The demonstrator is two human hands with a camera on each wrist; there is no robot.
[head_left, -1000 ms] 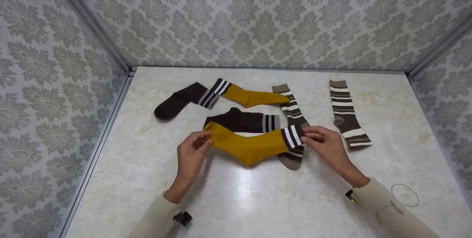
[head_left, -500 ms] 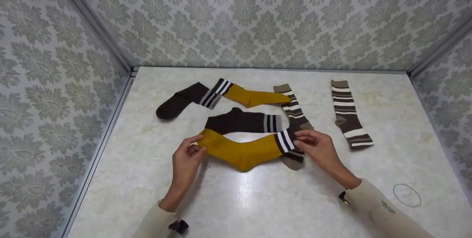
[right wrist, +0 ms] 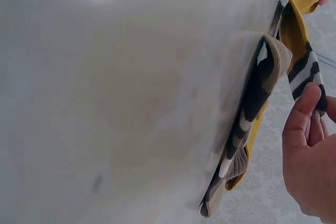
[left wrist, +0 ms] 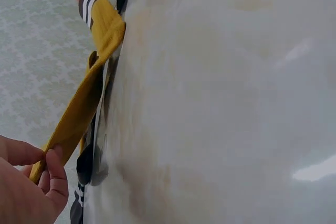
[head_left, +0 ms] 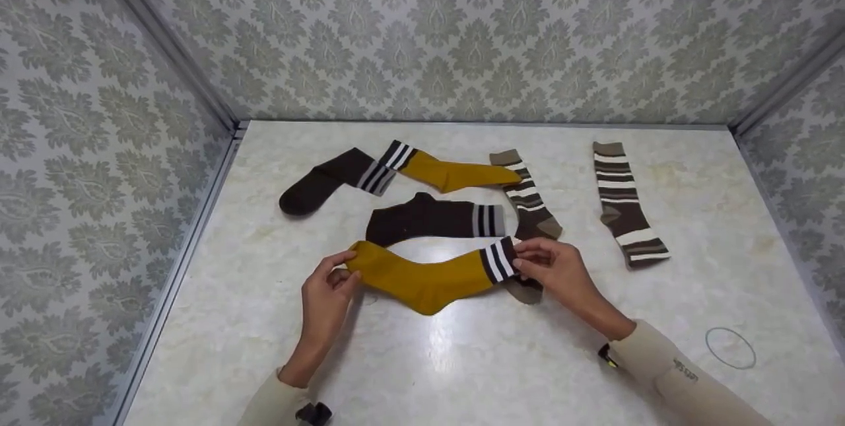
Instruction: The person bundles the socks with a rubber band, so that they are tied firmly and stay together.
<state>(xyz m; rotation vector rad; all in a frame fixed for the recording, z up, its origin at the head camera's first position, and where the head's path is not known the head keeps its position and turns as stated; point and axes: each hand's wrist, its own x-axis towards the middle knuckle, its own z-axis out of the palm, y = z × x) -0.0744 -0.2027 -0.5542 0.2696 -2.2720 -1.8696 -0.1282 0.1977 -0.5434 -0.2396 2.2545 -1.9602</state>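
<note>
A mustard-yellow sock with a black-and-white striped cuff is stretched sideways between both hands. My left hand pinches its toe end, and my right hand pinches the cuff. In the left wrist view the sock slants up from the left fingers, held above the tabletop. The right wrist view shows thumb and fingers gripping the striped cuff. Just behind the held sock lies a dark brown sock with a grey striped cuff. The cuff end overlaps a brown-and-white striped sock, hiding part of it.
Another mustard sock lies at the back, its toe on the striped sock. A second dark sock is at the back left, a second striped sock to the right. A thin green ring lies at the front right of the marbled table.
Both hands have moved the held mustard sock toward the front and slightly left, uncovering more of the dark sock behind it. The other socks stay where they were.
</note>
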